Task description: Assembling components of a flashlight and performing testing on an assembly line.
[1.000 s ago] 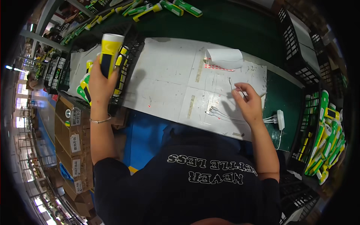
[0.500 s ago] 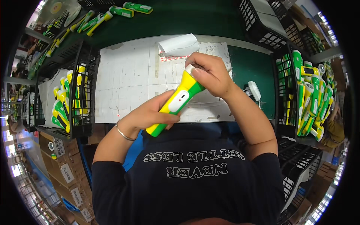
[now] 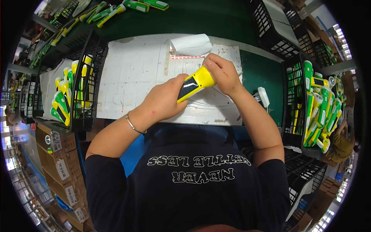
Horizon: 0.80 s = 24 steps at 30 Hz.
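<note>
Both my hands hold a yellow flashlight (image 3: 201, 78) tilted over the white work board (image 3: 127, 77). My left hand (image 3: 164, 97) wraps round its handle, where a dark panel shows beside the thumb. At the wider head end, the fingers of my right hand (image 3: 224, 73) are closed on the rim and cover most of it. The flashlight's underside is hidden. Just beyond my right hand lies a roll of white sheet (image 3: 191, 44), with a red-and-white strip (image 3: 187, 57) along its near edge.
Black crates of green and yellow flashlights stand on the left (image 3: 92, 83) and right (image 3: 288, 100). A white plug-like piece (image 3: 263, 96) sits on the green table right of the board. More flashlights (image 3: 112, 15) line the far left. A person (image 3: 342, 143) is at the far right.
The flashlight has been turned about its length: its yellow side with the dark panel now faces up instead of the white switch plate. It has also moved slightly away from my body.
</note>
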Motion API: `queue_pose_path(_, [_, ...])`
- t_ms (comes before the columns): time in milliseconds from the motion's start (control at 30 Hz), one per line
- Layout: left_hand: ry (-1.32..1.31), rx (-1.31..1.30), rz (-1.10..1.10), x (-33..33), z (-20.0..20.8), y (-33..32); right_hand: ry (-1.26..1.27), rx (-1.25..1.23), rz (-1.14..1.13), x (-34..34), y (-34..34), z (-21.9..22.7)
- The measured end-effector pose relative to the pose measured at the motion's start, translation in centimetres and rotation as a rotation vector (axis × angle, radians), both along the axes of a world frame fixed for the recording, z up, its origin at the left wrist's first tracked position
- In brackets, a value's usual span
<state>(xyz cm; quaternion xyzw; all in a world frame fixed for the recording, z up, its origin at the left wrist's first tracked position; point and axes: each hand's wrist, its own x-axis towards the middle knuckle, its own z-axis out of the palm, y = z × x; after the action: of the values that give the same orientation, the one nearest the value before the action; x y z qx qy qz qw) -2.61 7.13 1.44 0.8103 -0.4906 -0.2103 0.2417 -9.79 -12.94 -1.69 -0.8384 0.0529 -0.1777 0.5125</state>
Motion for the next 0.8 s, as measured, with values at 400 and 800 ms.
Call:
queue_pose_path(400, [1.499, -0.433, 0.269, 0.2, -3.5, -2.1, 0.152, 0.496, -0.16, -2.5, -0.6, -0.7])
queue_pose_path(800, [1.594, -0.371, 0.418, 0.0, -4.5, -3.5, 0.249, 0.644, -0.102, -6.3, 2.2, -3.4])
